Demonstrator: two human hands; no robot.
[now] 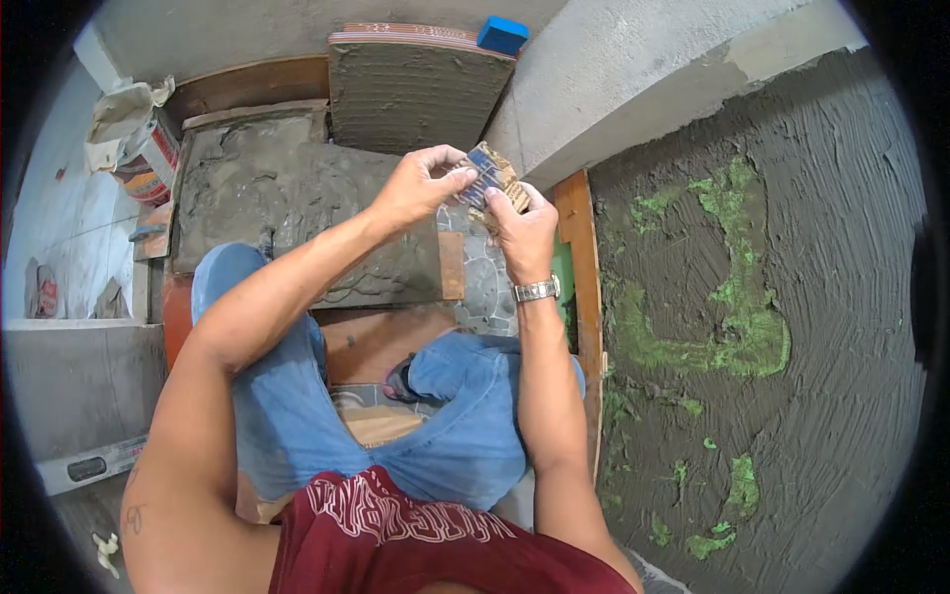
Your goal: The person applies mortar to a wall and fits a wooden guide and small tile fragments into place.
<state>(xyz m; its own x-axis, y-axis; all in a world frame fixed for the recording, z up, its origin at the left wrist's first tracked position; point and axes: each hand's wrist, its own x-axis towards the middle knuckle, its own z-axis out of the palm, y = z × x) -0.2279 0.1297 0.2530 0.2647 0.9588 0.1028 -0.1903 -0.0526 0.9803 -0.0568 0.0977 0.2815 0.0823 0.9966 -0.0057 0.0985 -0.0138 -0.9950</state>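
A torn piece of brown corrugated cardboard [508, 178] with a dark blue printed patch is held up in front of me, above the far edge of the mortar. My left hand [435, 181] pinches its left side between thumb and fingers. On its right and lower edge, my right hand [524, 223] grips with the thumb across the front; a metal watch circles that wrist. Below and left of the cardboard, wet grey mortar [237, 193] lies spread thick on a board.
A ridged, mortar-coated panel [416, 99] leans at the back, with a blue block [503, 36] on its top edge. To the right, combed grey mortar [841, 247] with green patches lies beyond a wooden strip [584, 257]. At left are a bucket [148, 163] and a level [84, 467].
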